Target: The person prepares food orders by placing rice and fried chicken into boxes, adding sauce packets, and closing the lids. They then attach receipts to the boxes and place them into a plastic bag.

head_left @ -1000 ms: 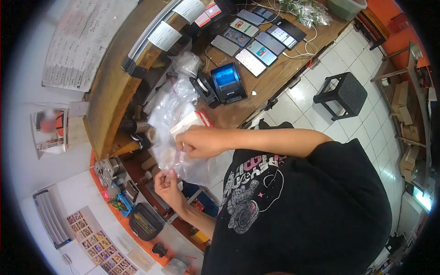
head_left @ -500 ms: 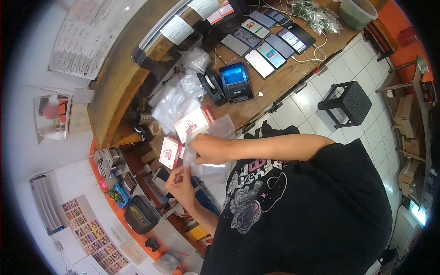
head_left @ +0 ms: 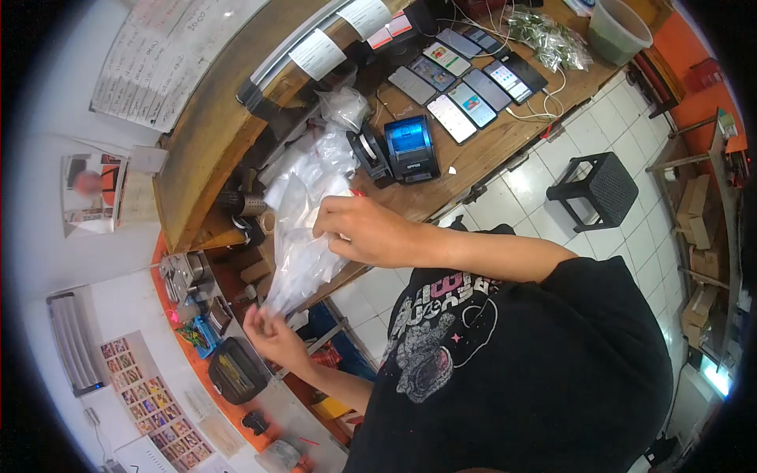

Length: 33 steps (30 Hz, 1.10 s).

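A clear plastic bag (head_left: 300,260) is stretched out between my two hands. My right hand (head_left: 367,230) is closed on its upper edge, fingers curled inward. Lower left, my left hand (head_left: 274,339) pinches the far end of the bag. Behind the bag and my right hand, the white-and-red boxes are mostly hidden; only a bit of red shows above the knuckles. More clear plastic bags (head_left: 327,154) lie in a loose pile on the counter just beyond.
A blue-topped black printer (head_left: 412,150) stands on the wooden counter (head_left: 457,177) beside the bags. Several phones (head_left: 452,118) with white cables lie further along. A black stool (head_left: 595,191) is on the tiled floor. A black case (head_left: 238,370) sits on the left-hand shelf.
My left hand has moved down and left, pulling the plastic bag out long. My right hand has shifted slightly up. The two boxes that showed before are now mostly covered.
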Motion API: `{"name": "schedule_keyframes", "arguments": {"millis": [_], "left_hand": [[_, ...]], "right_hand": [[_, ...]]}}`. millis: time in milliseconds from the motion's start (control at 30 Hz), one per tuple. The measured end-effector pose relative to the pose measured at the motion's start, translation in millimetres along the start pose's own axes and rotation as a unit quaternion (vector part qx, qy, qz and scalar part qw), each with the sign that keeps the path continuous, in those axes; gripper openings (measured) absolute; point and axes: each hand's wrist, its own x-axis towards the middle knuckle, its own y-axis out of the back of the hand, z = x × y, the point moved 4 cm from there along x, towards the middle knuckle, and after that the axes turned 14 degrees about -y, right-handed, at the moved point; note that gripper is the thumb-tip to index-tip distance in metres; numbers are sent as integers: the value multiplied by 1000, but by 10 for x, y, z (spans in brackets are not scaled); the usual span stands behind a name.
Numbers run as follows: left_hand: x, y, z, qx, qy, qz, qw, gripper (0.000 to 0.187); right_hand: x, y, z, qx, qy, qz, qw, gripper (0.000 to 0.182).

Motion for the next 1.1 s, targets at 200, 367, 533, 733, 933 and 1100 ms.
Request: {"name": "schedule_keyframes", "arguments": {"millis": [200,367,533,733,933,1100], "left_hand": [[-376,-913,-238,-244,130,-126,953,23],[-421,-1002,-584,-161,26,-147,976,13],[-217,-567,-628,158,-39,-38,986,27],[-140,-236,-608,174,-48,23,983,24],[-100,234,-1428,-53,99,-8,994,25],[126,-347,292,240,-201,-55,948,65]], "right_hand": [[-15,-164,135,101,-115,-78,985,9],[-145,-239,422,13,-141,-107,984,16],[-238,-176,409,-33,-130,-131,982,9],[-147,78,249,-46,-121,-65,989,9],[55,539,194,-29,-138,-4,990,20],[350,381,157,23,-28,-26,999,17]]}}
